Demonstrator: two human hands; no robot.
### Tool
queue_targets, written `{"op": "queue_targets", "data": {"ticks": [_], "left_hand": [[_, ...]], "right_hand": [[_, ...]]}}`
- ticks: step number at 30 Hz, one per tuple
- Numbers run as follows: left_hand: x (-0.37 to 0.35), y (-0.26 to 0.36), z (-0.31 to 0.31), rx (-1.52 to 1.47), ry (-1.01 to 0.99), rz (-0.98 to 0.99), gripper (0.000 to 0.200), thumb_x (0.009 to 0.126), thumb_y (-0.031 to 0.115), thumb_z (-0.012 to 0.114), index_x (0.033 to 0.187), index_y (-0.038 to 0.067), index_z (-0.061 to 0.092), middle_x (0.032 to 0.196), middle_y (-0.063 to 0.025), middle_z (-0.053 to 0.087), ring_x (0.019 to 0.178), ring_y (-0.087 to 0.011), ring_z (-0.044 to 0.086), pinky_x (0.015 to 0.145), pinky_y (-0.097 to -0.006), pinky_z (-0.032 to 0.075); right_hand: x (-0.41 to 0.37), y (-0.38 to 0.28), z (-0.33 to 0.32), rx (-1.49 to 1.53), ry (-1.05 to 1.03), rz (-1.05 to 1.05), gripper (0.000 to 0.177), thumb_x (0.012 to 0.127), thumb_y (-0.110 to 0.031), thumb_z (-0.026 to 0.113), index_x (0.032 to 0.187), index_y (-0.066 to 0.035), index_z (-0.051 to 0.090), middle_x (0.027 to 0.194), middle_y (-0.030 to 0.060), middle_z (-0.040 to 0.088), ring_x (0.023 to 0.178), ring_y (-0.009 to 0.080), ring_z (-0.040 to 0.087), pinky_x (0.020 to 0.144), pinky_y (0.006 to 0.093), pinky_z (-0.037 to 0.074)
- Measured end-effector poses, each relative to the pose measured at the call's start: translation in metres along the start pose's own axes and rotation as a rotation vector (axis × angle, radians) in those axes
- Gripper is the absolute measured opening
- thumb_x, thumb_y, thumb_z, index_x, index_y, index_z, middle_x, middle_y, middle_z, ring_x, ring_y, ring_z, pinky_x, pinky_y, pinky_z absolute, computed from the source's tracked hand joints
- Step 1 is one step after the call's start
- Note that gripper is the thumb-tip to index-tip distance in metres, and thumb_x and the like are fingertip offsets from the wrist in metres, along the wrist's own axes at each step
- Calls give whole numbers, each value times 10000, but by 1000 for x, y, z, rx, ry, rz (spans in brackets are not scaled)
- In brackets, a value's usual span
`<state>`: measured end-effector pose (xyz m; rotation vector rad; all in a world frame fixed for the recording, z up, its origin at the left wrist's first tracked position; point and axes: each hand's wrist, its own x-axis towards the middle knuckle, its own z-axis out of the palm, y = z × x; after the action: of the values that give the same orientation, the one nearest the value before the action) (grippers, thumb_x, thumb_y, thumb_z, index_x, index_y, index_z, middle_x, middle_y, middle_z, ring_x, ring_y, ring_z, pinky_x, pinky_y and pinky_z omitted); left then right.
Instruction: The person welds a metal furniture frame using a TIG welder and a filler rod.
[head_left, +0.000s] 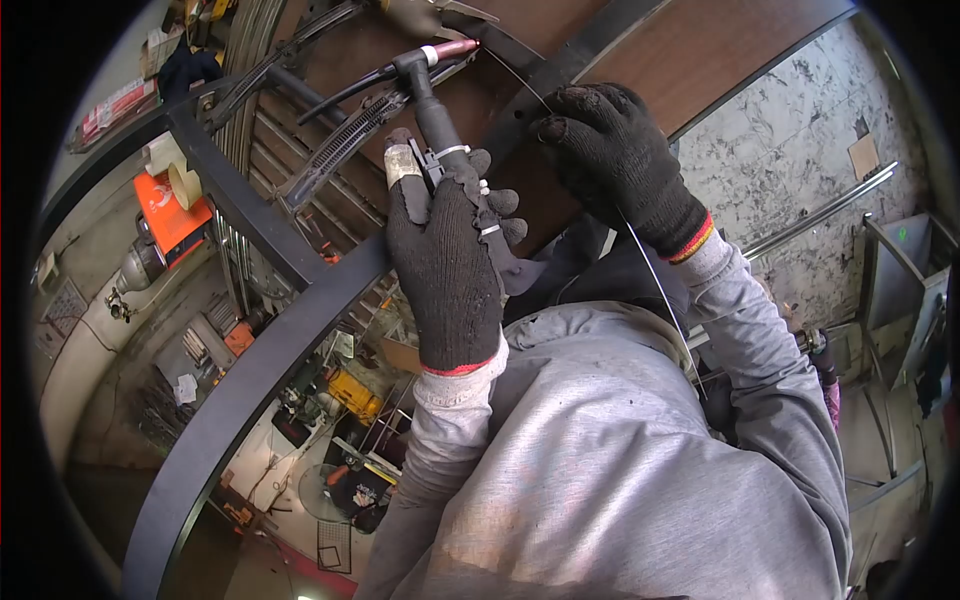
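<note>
My left hand (450, 250), in a dark knitted glove with tape round one fingertip, is closed around the black handle of a TIG welding torch (432, 112). The torch's reddish nozzle (455, 49) points to the upper right, close to a dark metal frame bar (520, 115). My right hand (620, 160), gloved alike, pinches a thin filler rod (655, 275). One end of the rod reaches up near the nozzle tip; the other runs down past my sleeve. Part of the right fingers is hidden from view.
A curved dark metal bar (250, 385) sweeps along the left, joined to a straight bar (245, 195). An orange machine (172, 215) stands beyond it. Brown panels (740, 45) lie at the top. Far below, another person (360, 490) is visible. Metal tubes (825, 210) lie at right.
</note>
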<state>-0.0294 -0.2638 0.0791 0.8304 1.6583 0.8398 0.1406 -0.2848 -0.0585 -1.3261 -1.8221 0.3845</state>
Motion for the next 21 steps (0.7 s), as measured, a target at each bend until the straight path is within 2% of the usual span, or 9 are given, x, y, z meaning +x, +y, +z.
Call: {"op": "queue_targets", "data": {"ticks": [2,5,8,12,15,17,19,20,21], "left_hand": [[1,1,-2,47,-11,-70,303,1052,163,567,1264,-51,602,933,-167,735,648,-211,715,547,-321,608],[0,1,3,19,29,-18,305,1048,171,570,1258,-45,611,878,-161,727,628,-214,706,537,-320,598],[2,1,-2,44,-6,-81,315,1039,175,577,1261,-47,606,889,-157,724,633,-213,706,541,-318,599],[2,0,-2,40,-1,-56,326,1031,178,585,1262,-50,607,866,-153,719,623,-212,702,547,-315,600],[3,-1,-5,40,-26,-75,348,1026,172,586,1288,-57,587,956,-157,727,658,-207,712,557,-315,606],[2,3,-3,-3,-68,-44,348,1079,195,615,1376,26,542,1130,-139,707,742,-154,705,562,-303,614],[-5,14,8,32,7,-108,298,1078,201,612,1332,49,581,983,-112,726,654,-166,696,512,-315,598],[-1,13,4,43,10,-161,287,1078,208,606,1327,67,593,872,-92,723,591,-178,686,485,-321,583],[-2,13,5,43,11,-161,287,1078,208,606,1327,67,593,872,-92,723,591,-178,686,485,-321,583]], "right_hand": [[0,0,0,3,-3,-3,358,885,-234,786,1221,-125,727,1308,142,673,1202,378,658,1072,517,501],[1,-1,0,8,-1,-2,355,881,-234,786,1214,-124,727,1300,141,672,1195,374,661,1071,516,501],[1,-1,0,21,7,-6,345,879,-230,785,1203,-122,729,1286,140,673,1189,370,662,1063,515,504],[2,1,1,14,21,-23,347,874,-225,787,1200,-120,729,1276,139,672,1186,369,662,1055,512,508],[1,1,2,13,22,-24,355,872,-223,787,1207,-123,727,1278,139,670,1185,371,661,1054,513,508],[-1,1,3,10,21,-25,364,869,-221,788,1215,-126,725,1279,140,669,1183,373,660,1054,516,507],[-2,0,4,38,45,-15,367,830,-96,805,1184,-115,710,1276,104,697,1220,367,651,1029,505,532],[0,-2,4,17,49,-13,324,836,-86,800,1142,-118,698,1237,83,706,1205,347,660,1017,498,537],[0,-2,4,17,49,-13,324,836,-86,800,1142,-118,698,1237,83,706,1205,347,660,1017,498,537]]}}
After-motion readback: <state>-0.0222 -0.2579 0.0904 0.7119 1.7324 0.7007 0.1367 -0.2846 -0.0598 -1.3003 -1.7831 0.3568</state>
